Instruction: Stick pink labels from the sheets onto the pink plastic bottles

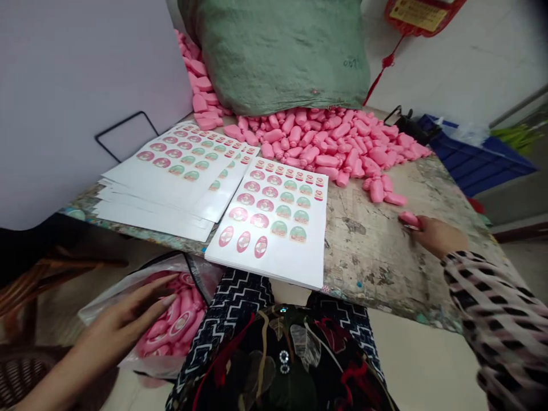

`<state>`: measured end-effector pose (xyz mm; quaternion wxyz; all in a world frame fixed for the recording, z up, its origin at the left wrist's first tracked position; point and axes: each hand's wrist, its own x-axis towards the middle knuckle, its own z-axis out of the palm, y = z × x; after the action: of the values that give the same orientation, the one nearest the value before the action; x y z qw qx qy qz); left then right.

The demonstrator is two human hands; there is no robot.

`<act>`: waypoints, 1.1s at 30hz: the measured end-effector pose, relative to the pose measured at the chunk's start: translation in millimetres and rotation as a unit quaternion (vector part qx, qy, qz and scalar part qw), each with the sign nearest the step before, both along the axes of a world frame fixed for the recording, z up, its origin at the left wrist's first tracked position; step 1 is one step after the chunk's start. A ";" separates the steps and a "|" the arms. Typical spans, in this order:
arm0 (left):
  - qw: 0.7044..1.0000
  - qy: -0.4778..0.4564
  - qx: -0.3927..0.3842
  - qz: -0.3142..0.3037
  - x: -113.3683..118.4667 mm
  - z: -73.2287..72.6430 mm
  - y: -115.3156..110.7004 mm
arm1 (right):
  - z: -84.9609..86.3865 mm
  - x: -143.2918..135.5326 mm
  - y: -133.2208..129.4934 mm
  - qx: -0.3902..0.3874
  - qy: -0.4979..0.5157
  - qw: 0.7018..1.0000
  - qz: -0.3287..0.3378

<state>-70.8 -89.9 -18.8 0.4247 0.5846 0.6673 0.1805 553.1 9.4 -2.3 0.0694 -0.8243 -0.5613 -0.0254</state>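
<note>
My right hand is at the right side of the worktable, its fingers closed on the end of a small pink plastic bottle. Low on the left, my left hand reaches over a clear plastic bag, fingers stretched out and nothing in them. Inside that bag lie pink bottles, some with oval labels. A stack of sticker sheets with pink and green labels lies at the table's front edge. Behind it spreads a large heap of pink bottles without visible labels.
More sticker sheets lie fanned out at the left, by a black wire frame. A full green sack stands behind the heap. Beyond the worn tabletop is a blue crate at the right.
</note>
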 end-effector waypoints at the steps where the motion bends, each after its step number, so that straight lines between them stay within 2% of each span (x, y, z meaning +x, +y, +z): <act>1: 0.999 -0.028 -0.019 0.007 11.4 3.5 2.9 | 0.5 -7.5 -1.7 -0.034 0.002 0.999 -0.004; 2: 0.997 -0.064 -0.041 0.010 24.3 8.0 5.9 | 2.8 -20.5 -4.2 -0.064 0.018 0.998 -0.004; 3: 0.991 -0.109 -0.074 -0.012 38.2 12.9 9.1 | 6.6 -39.4 -7.8 -0.061 0.054 0.997 0.007; 5: 0.973 -0.202 -0.102 -0.048 67.6 22.5 15.6 | 18.0 -91.6 -19.4 -0.045 0.202 0.974 0.091; 7: 0.953 -0.272 -0.109 -0.078 95.5 30.7 21.8 | 31.5 -153.7 -35.9 -0.088 0.368 0.906 0.190; 10: 0.910 -0.358 -0.147 -0.146 126.5 40.0 29.2 | 47.8 -235.4 -61.4 -0.212 0.463 0.801 0.315; 12: 0.873 -0.392 -0.197 -0.215 136.4 43.7 31.7 | 52.4 -269.3 -72.3 -0.254 0.503 0.753 0.341; 13: 0.856 -0.401 -0.226 -0.236 138.1 44.5 32.0 | 52.4 -279.6 -74.5 -0.251 0.516 0.744 0.342; 14: 0.846 -0.403 -0.250 -0.245 138.0 44.5 31.7 | 50.8 -286.2 -74.4 -0.238 0.525 0.743 0.340; 16: 0.845 -0.398 -0.284 -0.218 133.5 42.5 30.0 | 43.1 -291.8 -67.9 -0.179 0.517 0.766 0.338; 19: 0.879 -0.373 -0.259 -0.146 122.8 37.2 27.9 | 24.0 -293.6 -50.0 -0.058 0.423 0.843 0.327; 22: 0.948 -0.280 -0.112 -0.104 114.6 32.4 31.5 | 5.7 -299.2 -36.2 -0.014 0.279 0.912 0.301; 24: 0.981 -0.166 0.024 -0.097 111.6 29.2 37.8 | -1.4 -305.4 -32.3 -0.012 0.206 0.935 0.289; 25: 0.985 -0.109 0.085 -0.102 110.7 27.5 41.7 | -3.3 -308.6 -31.5 -0.007 0.181 0.941 0.285; 27: 0.975 -0.013 0.178 -0.136 109.9 23.4 49.8 | -4.5 -313.9 -30.7 -0.004 0.145 0.949 0.280; 29: 0.954 0.057 0.234 -0.180 110.0 19.1 56.8 | -4.1 -317.3 -30.3 -0.009 0.119 0.952 0.281; 33: 0.920 0.165 0.273 -0.227 111.5 12.1 63.8 | -2.1 -319.9 -29.0 -0.016 0.068 0.955 0.288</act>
<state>40.8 -26.1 -6.7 0.1620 0.8352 0.5021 0.1549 233.2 -19.6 -4.4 0.0991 -0.6288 -0.7688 0.0607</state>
